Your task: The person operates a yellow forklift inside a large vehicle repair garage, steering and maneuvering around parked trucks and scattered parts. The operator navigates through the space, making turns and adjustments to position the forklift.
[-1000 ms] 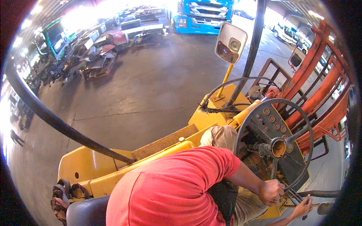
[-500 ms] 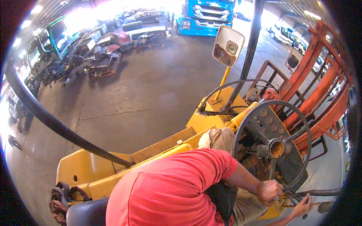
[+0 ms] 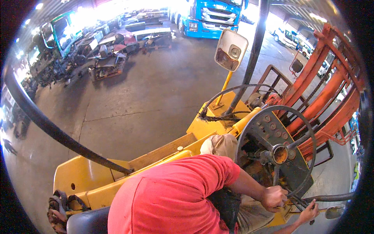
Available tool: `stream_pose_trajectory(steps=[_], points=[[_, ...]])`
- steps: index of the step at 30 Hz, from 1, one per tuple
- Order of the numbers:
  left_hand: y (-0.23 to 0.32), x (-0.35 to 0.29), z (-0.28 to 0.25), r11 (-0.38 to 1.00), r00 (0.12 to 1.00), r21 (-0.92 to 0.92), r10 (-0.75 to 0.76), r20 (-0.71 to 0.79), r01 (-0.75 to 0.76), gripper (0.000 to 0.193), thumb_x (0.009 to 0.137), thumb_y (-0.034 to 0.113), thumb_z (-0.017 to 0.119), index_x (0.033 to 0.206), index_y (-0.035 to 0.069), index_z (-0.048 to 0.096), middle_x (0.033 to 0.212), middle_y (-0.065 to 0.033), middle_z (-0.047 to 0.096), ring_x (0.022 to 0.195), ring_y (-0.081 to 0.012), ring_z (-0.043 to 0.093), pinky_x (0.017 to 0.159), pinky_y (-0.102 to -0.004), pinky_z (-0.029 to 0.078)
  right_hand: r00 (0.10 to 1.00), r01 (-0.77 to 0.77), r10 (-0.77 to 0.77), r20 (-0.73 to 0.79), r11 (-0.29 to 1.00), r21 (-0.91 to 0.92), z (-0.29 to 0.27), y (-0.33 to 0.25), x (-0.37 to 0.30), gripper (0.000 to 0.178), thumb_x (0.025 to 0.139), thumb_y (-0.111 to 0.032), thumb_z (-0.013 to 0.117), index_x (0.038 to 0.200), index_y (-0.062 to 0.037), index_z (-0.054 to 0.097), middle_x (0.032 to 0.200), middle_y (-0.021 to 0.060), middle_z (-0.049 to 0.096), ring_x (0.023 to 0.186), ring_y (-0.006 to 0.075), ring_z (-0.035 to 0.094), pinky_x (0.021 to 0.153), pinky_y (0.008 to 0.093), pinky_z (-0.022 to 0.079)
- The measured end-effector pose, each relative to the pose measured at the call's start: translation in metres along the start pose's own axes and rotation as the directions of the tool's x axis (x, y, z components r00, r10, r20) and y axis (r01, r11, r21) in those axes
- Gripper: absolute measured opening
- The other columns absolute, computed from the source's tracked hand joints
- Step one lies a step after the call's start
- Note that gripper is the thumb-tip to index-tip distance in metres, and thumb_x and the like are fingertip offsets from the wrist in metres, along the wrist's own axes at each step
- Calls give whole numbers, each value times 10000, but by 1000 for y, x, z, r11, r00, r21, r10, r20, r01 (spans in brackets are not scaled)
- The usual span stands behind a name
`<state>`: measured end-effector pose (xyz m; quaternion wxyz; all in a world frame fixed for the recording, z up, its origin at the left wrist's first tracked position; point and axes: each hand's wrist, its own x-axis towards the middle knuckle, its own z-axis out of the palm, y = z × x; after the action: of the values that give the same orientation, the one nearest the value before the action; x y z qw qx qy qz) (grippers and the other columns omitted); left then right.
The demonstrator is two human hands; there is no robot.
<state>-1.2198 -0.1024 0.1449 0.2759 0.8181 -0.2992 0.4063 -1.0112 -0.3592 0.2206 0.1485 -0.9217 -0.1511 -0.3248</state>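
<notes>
At the lower right, my left hand (image 3: 274,198) is closed in a fist beside the bottom rim of a black steering wheel (image 3: 314,152); what its fingers hold is hidden. Just right of it, my right hand (image 3: 309,212) closes around thin dark levers (image 3: 299,201) below the wheel. A small dark knob shows under that hand. My red sleeve (image 3: 167,191) fills the lower middle. Behind the wheel sits a dark dashboard (image 3: 269,126) with round gauges.
Yellow bodywork (image 3: 87,173) of the forklift surrounds me. A black post (image 3: 58,130) and a mirror (image 3: 231,50) stand left and ahead. The orange mast (image 3: 307,89) rises right. Scrap parts (image 3: 109,62) and a blue truck (image 3: 214,17) are beyond.
The view has shifted slightly, so the wheel, mirror and hands sit a little further left. Both hands keep their places by the levers.
</notes>
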Motion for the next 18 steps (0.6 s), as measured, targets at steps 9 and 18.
stream_pose_trajectory(steps=[9,18], points=[[15,-8,-11,1000,1000,-17,23,10,-23,324,774,360,735,645,100,591,785,-134,571,825,-381,598,635,-513,522,999,28,-25,-42,997,66,-12,-7,-18,475,1050,-412,621,1143,45,711,1155,223,711,1103,415,591,995,495,452],[38,-9,-16,999,999,-23,39,3,-39,327,778,365,732,639,103,593,791,-127,568,831,-374,595,607,-500,515,984,89,-84,-159,996,25,-16,14,-29,498,1061,-499,564,1051,-34,739,1031,198,708,1081,403,582,925,516,466]])
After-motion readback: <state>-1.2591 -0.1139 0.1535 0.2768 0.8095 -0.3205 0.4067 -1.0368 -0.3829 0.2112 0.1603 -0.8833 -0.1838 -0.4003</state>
